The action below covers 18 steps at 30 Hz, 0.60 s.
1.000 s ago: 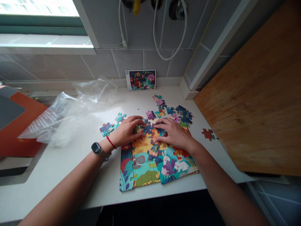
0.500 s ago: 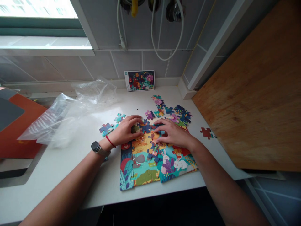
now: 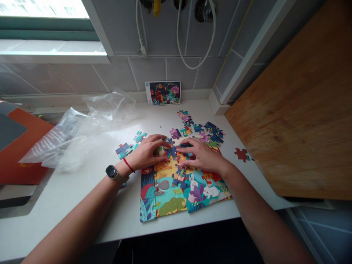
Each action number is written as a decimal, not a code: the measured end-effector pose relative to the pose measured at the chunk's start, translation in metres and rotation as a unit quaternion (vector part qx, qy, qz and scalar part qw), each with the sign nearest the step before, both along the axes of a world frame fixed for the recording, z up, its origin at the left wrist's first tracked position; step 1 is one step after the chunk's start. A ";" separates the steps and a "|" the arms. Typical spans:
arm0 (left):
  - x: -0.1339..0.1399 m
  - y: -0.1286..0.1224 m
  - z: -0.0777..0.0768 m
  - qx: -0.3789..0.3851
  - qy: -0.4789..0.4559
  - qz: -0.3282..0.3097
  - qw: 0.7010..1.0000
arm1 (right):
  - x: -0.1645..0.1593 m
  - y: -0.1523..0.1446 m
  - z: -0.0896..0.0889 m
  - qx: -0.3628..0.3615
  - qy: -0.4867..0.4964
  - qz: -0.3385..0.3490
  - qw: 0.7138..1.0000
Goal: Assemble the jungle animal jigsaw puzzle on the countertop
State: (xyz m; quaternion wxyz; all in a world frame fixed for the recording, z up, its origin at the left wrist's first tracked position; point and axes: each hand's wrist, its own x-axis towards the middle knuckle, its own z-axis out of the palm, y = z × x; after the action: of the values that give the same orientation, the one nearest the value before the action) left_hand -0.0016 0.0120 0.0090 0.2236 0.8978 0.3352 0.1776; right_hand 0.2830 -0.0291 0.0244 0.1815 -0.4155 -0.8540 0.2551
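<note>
A partly assembled jigsaw puzzle [image 3: 167,203] with animal pictures lies on the white counter. My left hand [image 3: 150,150] rests over its upper left, thumb and fingers apart around dark blue and green pieces. Opposite it, my right hand [image 3: 202,156] has its fingers spread, with the tips touching pieces near the upper middle. Between the hands sits a dark blue puzzle piece [image 3: 171,149]. A joined section with white rabbits [image 3: 210,191] lies over the right side, below my right hand. A few loose pieces [image 3: 180,178] lie on top of the puzzle. My palms hide part of the picture.
Loose puzzle pieces [image 3: 213,132] are heaped behind my right hand, and others [image 3: 123,149] lie left. A reddish-brown piece [image 3: 241,154] sits near the wooden panel [image 3: 299,110]. A picture card [image 3: 164,93] leans on the wall. Clear plastic bags [image 3: 74,135] and an orange box [image 3: 24,146] occupy the left.
My right hand's fingertips have shifted slightly left toward my left hand, whose thumb has moved a little right. The view has tilted slightly; the pieces look otherwise unchanged.
</note>
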 end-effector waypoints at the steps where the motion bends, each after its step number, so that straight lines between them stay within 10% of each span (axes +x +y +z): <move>1: 0.000 0.000 0.000 0.002 0.000 -0.001 1.000 | 0.000 0.000 0.000 0.003 -0.003 0.003 1.000; 18: -0.003 0.007 -0.008 -0.009 -0.015 0.011 1.000 | -0.002 -0.003 -0.001 0.025 -0.044 0.002 0.999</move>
State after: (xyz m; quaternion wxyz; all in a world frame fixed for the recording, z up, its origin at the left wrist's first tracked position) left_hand -0.0043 0.0188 0.0006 0.2348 0.8894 0.3430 0.1905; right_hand 0.2811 -0.0319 0.0234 0.1537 -0.4195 -0.8683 0.2154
